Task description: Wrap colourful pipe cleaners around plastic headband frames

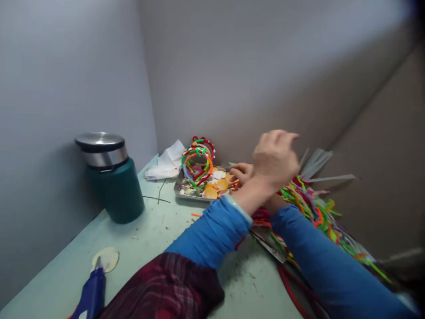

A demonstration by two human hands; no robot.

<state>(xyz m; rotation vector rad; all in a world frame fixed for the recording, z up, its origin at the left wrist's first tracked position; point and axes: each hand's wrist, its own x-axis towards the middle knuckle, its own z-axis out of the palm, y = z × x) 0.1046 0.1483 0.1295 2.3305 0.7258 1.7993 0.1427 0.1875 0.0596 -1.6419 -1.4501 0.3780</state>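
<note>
My left hand (275, 159) hovers over the near end of a pile of bright pipe cleaners (312, 208). Its back faces me, and its fingers curl down, blurred and out of sight. My right hand (241, 172) reaches in beneath it, fingers pressed together at the right edge of a metal tray (186, 195); whether they hold anything is hidden. The tray holds shells, and a bundle of coiled pipe cleaners (197, 161) stands in it. My forearms cross above the table, both in blue sleeves.
A green flask (114, 184) with a steel lid stands at the left by the wall. A blue glue gun (91, 294) lies at the near left, its tip on a pale disc (108, 258). Crumpled white plastic (166, 164) sits behind the tray. Clear sticks (317, 161) lean on the right wall.
</note>
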